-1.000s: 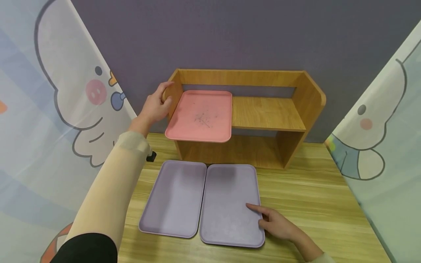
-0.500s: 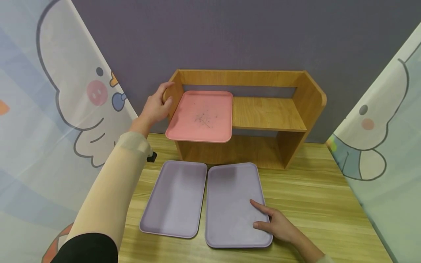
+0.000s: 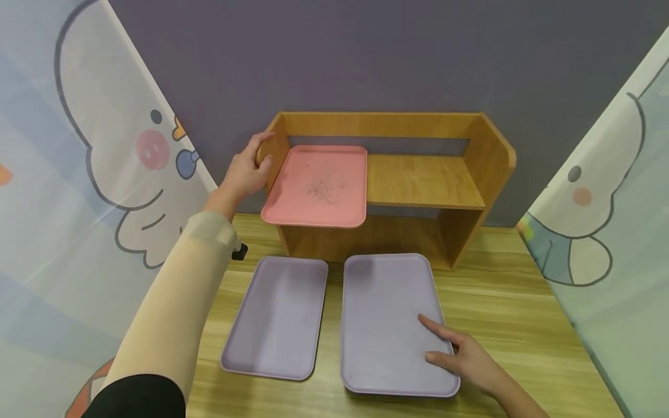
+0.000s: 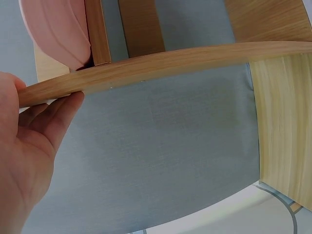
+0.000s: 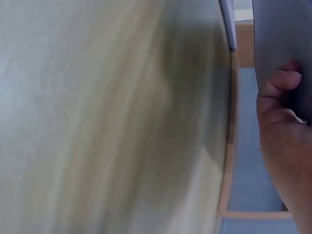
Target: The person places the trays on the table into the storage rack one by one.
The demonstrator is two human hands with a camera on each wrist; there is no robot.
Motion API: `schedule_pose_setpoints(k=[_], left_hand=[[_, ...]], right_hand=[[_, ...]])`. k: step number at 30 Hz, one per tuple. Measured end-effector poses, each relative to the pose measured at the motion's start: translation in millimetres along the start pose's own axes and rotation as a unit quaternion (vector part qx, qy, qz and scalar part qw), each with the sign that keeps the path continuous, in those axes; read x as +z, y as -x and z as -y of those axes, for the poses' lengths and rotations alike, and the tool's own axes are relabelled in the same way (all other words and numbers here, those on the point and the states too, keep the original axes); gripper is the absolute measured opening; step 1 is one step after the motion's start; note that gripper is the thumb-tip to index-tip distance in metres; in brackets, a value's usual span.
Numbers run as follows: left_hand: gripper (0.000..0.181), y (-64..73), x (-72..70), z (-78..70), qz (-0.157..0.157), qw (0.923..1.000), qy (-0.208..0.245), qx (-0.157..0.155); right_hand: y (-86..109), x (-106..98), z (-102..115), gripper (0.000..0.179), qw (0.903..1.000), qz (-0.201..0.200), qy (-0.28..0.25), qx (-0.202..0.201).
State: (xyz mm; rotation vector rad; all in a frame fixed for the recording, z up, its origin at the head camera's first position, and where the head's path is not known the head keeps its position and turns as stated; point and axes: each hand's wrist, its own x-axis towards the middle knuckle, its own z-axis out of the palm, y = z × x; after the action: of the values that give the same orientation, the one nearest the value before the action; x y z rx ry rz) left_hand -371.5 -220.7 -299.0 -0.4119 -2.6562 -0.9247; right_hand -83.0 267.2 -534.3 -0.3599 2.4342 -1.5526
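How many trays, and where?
3. A pink rectangular tray on the upper left of the wooden shelf; a lilac rectangular tray on the wooden table; a second lilac tray right of that, held by the right hand. Others underneath would be hidden.

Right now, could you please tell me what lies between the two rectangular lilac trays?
In the head view, only bare wood-grain table shows between the left rectangular lilac tray and the right rectangular lilac tray.
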Motion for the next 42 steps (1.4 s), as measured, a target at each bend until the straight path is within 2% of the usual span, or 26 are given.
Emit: schedule_pose_setpoints(k=[11,20,23,27,34,42], left_hand=[[0.056,0.6,-1.3,2.3,0.004,1.0,0.0,0.0],[0.056,-0.7,-1.8,4.4,0.005,1.0,-0.002,-0.003],[0.055,-0.7,-2.0,4.7,0.002,1.0,-0.003,-0.001],[0.055,-0.5,-1.8,3.4,0.006,1.0,-0.002,-0.002],[0.056,-2.4,-0.9,1.6,0.006,0.9999,-0.009,0.0],[0.056,-3.4,0.0,-1.7,0.008,1.0,-0.004,0.002]], right_hand=[[26.5,-38,20,0.067,0.9994,-0.022,0.027,-0.005],[38.3,-54,34,0.067,0.998,-0.027,0.035,-0.045],[41.1,-59,38,0.067,0.9987,-0.02,0.012,-0.047],[45.3,-66,43,0.067,0.9993,-0.014,-0.019,-0.029],[49.0,-80,55,0.07,0.9956,-0.026,0.009,-0.089],[45.5,-100,74,0.072,0.9976,-0.029,-0.016,-0.061]])
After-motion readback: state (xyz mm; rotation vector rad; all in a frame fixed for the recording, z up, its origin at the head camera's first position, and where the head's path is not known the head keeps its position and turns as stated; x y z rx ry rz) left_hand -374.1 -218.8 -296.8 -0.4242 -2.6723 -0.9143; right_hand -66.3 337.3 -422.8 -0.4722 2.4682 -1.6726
